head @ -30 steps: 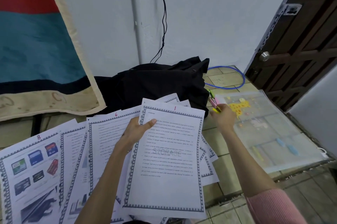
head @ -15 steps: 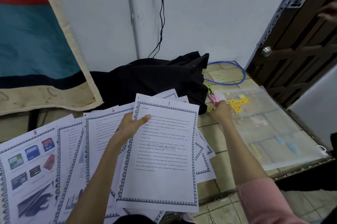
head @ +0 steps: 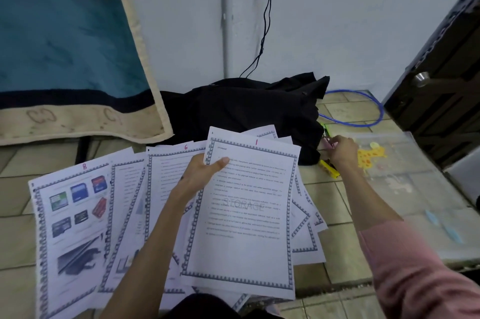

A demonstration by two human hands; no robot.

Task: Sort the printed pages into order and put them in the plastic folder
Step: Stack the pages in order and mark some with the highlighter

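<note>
Folder (head: 405, 189): a clear plastic sleeve lying flat on the tiled floor (head: 345, 248), right of the page fan; a yellow giraffe print (head: 370, 156) and small blue shapes show on or through it, and whether any pages are inside cannot be told. Pages (head: 145, 215): a fan of bordered printed sheets on the floor, overlapping too much to count; three bear red handwritten numbers, namely page 8 (head: 70, 217) at the fan's left end, page 6 (head: 176, 160) near the middle, and page 1 (head: 246, 215) on top at the right, headed "STORAGE". Left hand (head: 200, 176): grips page 1 at its upper left edge, thumb lying across the face. Right hand (head: 342, 152): right of page 1, at the folder's near left corner, fingers curled round a pink clip (head: 329, 143); a yellow item (head: 330, 169) lies just below it. Behind the fan, one black cloth heap (head: 246, 108) and one blue cable loop (head: 363, 111).
</note>
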